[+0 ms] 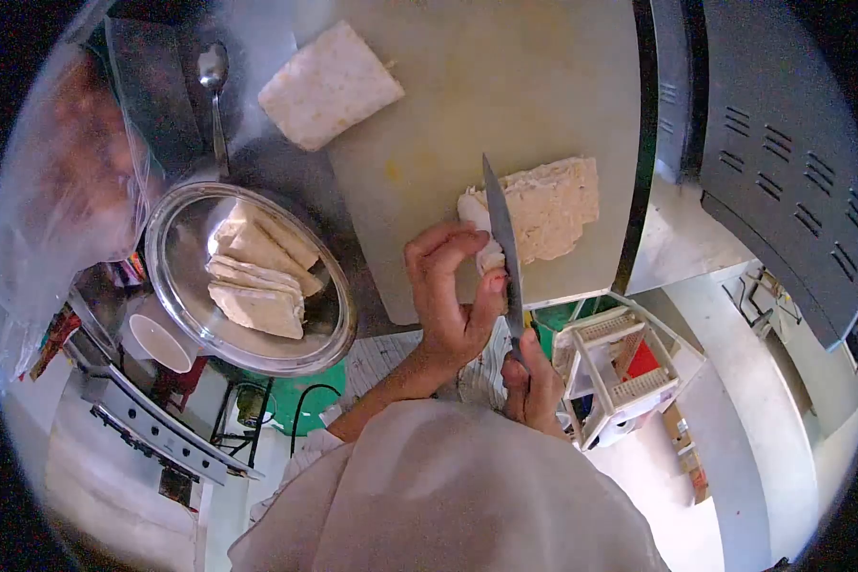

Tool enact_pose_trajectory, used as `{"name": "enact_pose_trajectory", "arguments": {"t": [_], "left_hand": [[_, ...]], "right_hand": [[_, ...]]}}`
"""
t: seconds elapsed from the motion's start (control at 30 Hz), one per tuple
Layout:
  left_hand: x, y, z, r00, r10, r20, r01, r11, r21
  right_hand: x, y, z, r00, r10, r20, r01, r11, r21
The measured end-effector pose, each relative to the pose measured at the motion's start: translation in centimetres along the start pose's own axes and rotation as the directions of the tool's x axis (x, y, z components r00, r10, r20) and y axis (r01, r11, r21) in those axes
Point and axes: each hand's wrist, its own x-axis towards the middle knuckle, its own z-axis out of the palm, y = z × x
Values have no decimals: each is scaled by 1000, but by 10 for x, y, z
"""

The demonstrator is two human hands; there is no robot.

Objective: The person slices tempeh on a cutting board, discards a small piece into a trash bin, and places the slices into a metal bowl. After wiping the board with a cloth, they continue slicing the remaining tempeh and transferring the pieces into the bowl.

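Observation:
On the chopping board (pixel 486 86) lies a block of tempeh (pixel 555 208), pale and coarse-textured. A knife (pixel 501 214) stands with its blade at the block's left end, between the main block and a thin end piece (pixel 477 212). My right hand (pixel 536 383) is closed around the knife handle. The fingers and thumb of my left hand (pixel 451 286) pinch that end piece beside the blade. A second tempeh block (pixel 331 86) rests across the board's upper left edge. To the left, a metal bowl (pixel 176 319) contains several cut tempeh slices (pixel 257 307).
A spoon (pixel 215 105) lies above the bowl, beside a clear plastic bag (pixel 67 181) with reddish contents. A white cup (pixel 159 341) stands below the bowl. At right is a grey vented metal panel (pixel 782 162). A white rack (pixel 629 367) stands beyond the board's near edge.

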Motion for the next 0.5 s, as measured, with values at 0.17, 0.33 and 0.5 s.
{"name": "enact_pose_trajectory", "arguments": {"t": [0.17, 0.33, 0.5], "left_hand": [[0, 1, 2, 998, 13, -56, -10, 999, 43], [2, 2, 0, 998, 4, -61, -2, 999, 35], [4, 3, -2, 1000, 6, -29, -4, 998, 60]], "right_hand": [[8, -1, -2, 884, -467, 23, 455, 849, -268], [-1, 20, -5, 902, -425, 72, 425, 853, -303], [3, 8, -5, 900, -434, 48, 432, 869, -240]]}}
